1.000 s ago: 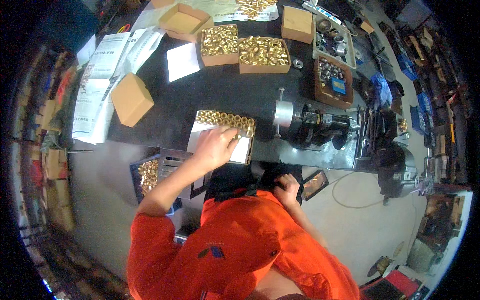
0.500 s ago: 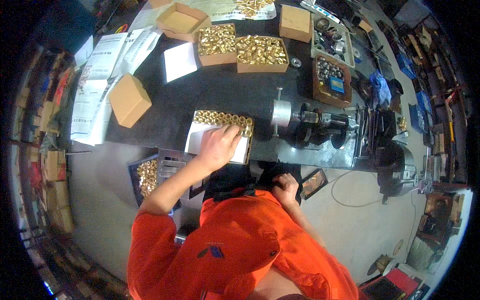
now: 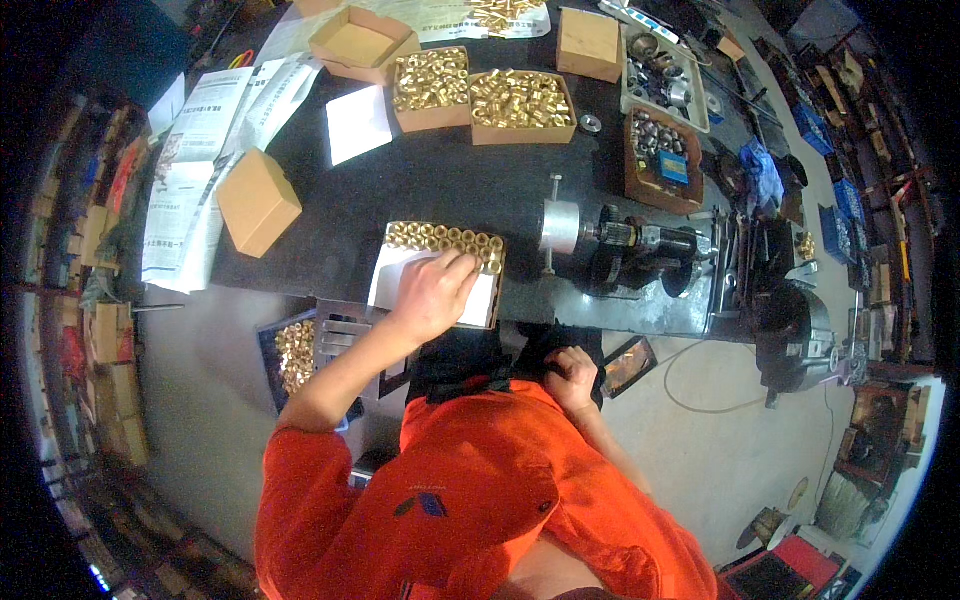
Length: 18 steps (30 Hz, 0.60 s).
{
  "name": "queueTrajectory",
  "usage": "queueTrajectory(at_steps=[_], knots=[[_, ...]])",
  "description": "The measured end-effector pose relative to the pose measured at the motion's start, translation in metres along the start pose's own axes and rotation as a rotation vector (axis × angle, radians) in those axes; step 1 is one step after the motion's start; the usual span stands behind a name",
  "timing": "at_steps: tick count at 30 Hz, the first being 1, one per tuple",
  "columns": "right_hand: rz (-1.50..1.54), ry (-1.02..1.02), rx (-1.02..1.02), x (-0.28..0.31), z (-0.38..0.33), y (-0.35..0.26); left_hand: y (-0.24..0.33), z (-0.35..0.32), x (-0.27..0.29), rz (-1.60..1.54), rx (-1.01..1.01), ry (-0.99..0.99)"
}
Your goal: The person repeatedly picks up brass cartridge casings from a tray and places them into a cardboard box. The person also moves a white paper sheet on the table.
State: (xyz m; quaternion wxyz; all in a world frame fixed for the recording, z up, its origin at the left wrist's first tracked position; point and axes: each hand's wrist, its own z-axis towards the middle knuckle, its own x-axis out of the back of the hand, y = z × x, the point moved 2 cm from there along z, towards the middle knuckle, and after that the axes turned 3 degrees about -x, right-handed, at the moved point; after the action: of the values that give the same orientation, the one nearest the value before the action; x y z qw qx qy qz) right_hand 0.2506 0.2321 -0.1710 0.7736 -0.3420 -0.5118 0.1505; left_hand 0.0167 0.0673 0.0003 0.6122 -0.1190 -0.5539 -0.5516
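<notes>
An open cardboard box [image 3: 497, 312] with a white sheet [image 3: 388, 285] in it sits at the near table edge. Rows of brass threaded fittings [image 3: 425, 235] stand along its far side, and a few more run down its right side. My left hand [image 3: 432, 292] reaches over the sheet, fingers bent together with their tips at the near row of fittings. What lies between those fingertips, if anything, is hidden. On my lap, below the table edge, my right hand [image 3: 572, 376] rests with curled fingers; their inside does not show.
Two boxes of loose brass fittings [image 3: 430, 82] [image 3: 522, 105] stand at the back, near an empty carton [image 3: 365, 45]. To the right is a spindle machine [image 3: 640, 245]. A closed carton [image 3: 258, 203] lies by newspapers [image 3: 195, 160]. Below left hangs a bin of brass parts [image 3: 296, 355].
My left fingertips have moved slightly left along the row of fittings, away from the column at the right side. My right hand stays on my lap.
</notes>
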Motion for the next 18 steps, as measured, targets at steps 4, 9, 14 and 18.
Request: queueTrajectory(at_steps=[4,9,14,18], knots=[[-0.010,-0.020,-0.009,0.0020,0.0005,-0.0005,0.0009,0.0001,-0.0014,0.025,-0.018,0.031],[-0.026,-0.025,-0.018,0.0051,0.0020,-0.0063,-0.0023,-0.0013,-0.0052,0.054,-0.059,0.053],[-0.017,-0.026,-0.021,0.0026,0.0008,-0.0026,-0.0009,-0.0008,-0.0057,0.052,-0.105,0.084],[-0.012,-0.029,-0.018,0.0001,-0.0011,0.0017,-0.0054,-0.0017,-0.0078,0.061,-0.138,0.074]])
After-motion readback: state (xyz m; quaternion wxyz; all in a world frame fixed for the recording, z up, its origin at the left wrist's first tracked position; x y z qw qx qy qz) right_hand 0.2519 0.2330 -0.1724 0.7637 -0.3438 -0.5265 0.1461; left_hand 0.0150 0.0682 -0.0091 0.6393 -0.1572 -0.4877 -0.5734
